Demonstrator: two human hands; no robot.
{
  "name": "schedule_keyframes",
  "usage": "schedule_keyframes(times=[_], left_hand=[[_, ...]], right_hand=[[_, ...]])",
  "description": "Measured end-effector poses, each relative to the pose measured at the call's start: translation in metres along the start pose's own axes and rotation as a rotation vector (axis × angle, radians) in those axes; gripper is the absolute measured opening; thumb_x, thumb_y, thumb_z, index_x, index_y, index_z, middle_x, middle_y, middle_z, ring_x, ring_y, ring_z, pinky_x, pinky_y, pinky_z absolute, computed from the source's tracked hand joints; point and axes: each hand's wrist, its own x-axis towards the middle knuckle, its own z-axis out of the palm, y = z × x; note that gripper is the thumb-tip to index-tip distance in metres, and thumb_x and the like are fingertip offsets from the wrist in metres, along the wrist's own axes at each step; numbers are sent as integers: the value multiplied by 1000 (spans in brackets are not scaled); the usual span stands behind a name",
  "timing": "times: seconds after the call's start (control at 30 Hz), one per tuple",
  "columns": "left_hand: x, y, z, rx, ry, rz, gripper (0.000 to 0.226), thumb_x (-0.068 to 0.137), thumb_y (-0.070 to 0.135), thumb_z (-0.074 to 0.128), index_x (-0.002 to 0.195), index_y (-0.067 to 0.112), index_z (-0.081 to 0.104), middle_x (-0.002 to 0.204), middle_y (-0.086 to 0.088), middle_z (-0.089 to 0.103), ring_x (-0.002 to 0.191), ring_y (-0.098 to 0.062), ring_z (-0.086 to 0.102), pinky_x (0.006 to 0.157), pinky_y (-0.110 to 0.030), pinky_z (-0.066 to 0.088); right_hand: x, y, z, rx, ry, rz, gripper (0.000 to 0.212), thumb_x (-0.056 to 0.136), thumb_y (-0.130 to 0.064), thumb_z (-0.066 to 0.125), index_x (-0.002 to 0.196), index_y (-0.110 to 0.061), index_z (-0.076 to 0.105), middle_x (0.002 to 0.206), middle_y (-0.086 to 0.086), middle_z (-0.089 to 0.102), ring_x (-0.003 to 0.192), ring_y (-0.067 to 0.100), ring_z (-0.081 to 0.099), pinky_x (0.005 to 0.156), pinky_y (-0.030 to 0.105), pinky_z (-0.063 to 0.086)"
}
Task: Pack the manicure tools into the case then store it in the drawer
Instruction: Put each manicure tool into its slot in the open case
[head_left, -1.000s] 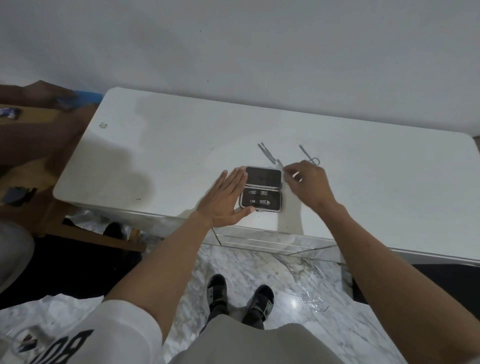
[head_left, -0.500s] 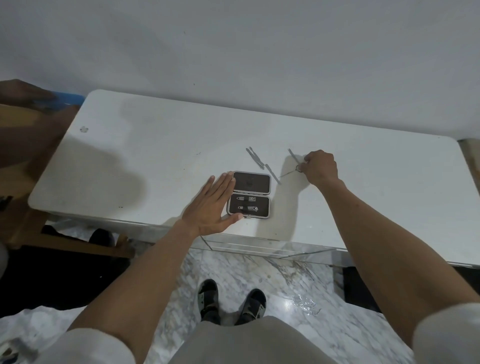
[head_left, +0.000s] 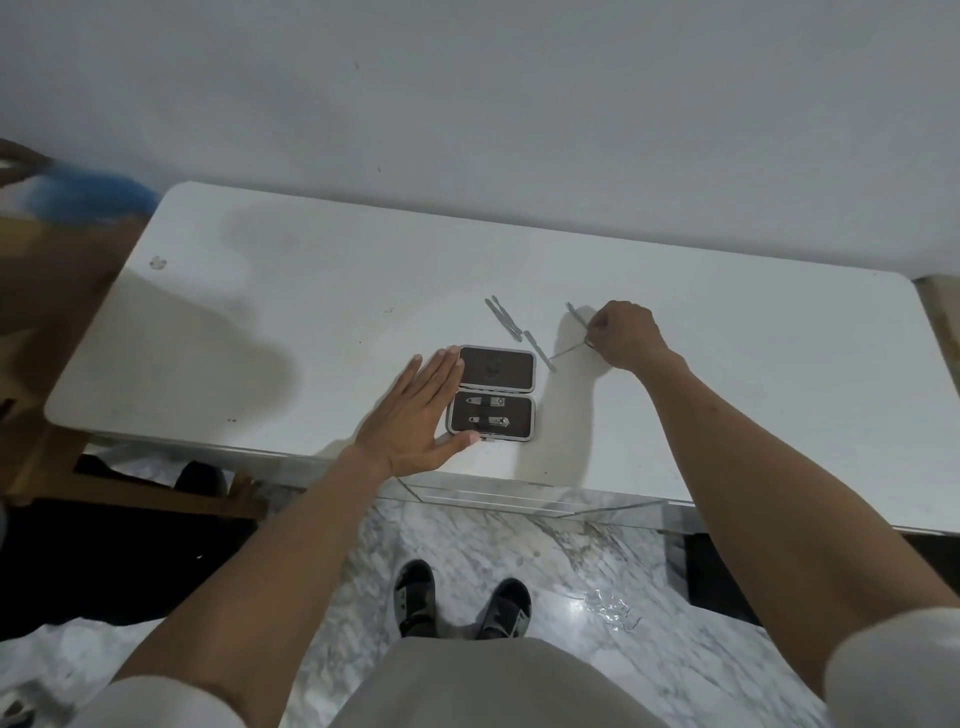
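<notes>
A small dark manicure case (head_left: 493, 393) lies open on the white table (head_left: 291, 322), with two small clippers strapped in its near half. My left hand (head_left: 415, 415) rests flat and open beside the case's left edge, thumb touching its near corner. Up and to the right, my right hand (head_left: 623, 335) pinches the small scissors (head_left: 576, 332) at their handles; the blades spread out to the left. Two thin metal tools (head_left: 503, 318) and a nail file (head_left: 540, 351) lie loose behind the case.
A white wall rises behind the table. A wooden piece of furniture (head_left: 67, 332) with a blue item (head_left: 88, 200) stands at the left. Below the table's front edge is a drawer front (head_left: 519, 499); my feet (head_left: 462, 605) stand on the marble floor.
My right hand moved from beside the case up and to the right and closed on the scissors. My left hand stayed flat by the case.
</notes>
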Motion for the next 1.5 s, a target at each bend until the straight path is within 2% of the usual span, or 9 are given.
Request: schedule_keyframes(times=[0.2,0.43,0.6,0.7,0.9,1.03,1.17,1.33,1.5], left_hand=[[0,0,0,-11,6,1,96,97,71,29,160,4,4,169,-10,-2,157,-18,-7,127,-42,0],[0,1,-2,-22,-1,-4,97,96,73,28,160,4,3,170,-10,-3,157,-18,-7,127,-44,3],[0,1,-1,-25,12,0,97,96,73,27,160,4,5,169,-10,-2,157,-19,-5,127,-45,4],[0,0,-1,-19,5,-2,96,97,73,27,160,4,4,170,-10,-2,157,-19,-5,127,-46,6],[1,0,-1,-14,-13,-10,96,97,72,28,161,5,2,170,-9,-5,156,-17,-9,127,-44,2],[1,0,-1,-12,-10,-8,96,97,72,28,161,5,1,170,-9,-6,156,-17,-9,127,-43,1],[1,0,-1,-20,-12,-9,96,97,72,28,161,6,2,170,-9,-5,156,-17,-9,127,-43,1],[2,0,0,-32,-13,-14,96,97,72,28,161,6,2,170,-8,-4,156,-17,-9,128,-45,4],[2,1,-2,-34,-19,-14,96,96,73,28,161,6,2,170,-8,-5,156,-16,-9,127,-43,2]], right_hand=[[7,-6,7,-31,130,-35,28,87,-32,61,112,-19,66,115,10,56,106,29,57,79,35,46],[17,-17,5,-172,-15,-69,11,81,-13,51,71,-12,54,81,9,54,78,30,52,55,28,36],[19,-18,8,-361,-21,-123,31,93,-27,49,108,-2,56,109,17,55,106,36,53,82,37,39],[18,-15,10,-387,30,-202,28,92,-23,48,110,-2,55,112,17,59,103,36,55,83,38,39],[15,-17,7,-243,57,-253,28,92,-32,55,115,-18,57,108,8,63,105,29,57,79,34,40],[17,-24,7,-220,21,-199,14,91,-24,56,97,-16,66,94,5,62,91,28,60,69,30,44],[20,-27,9,-288,-87,-149,20,91,-17,46,72,-10,47,76,9,55,77,30,58,54,27,34],[20,-25,-4,-82,-124,-165,24,95,-30,42,101,-9,52,92,11,62,80,31,62,71,37,52],[6,-29,-22,228,-159,-211,14,92,-27,56,97,-17,63,86,3,70,66,19,63,52,24,45]])
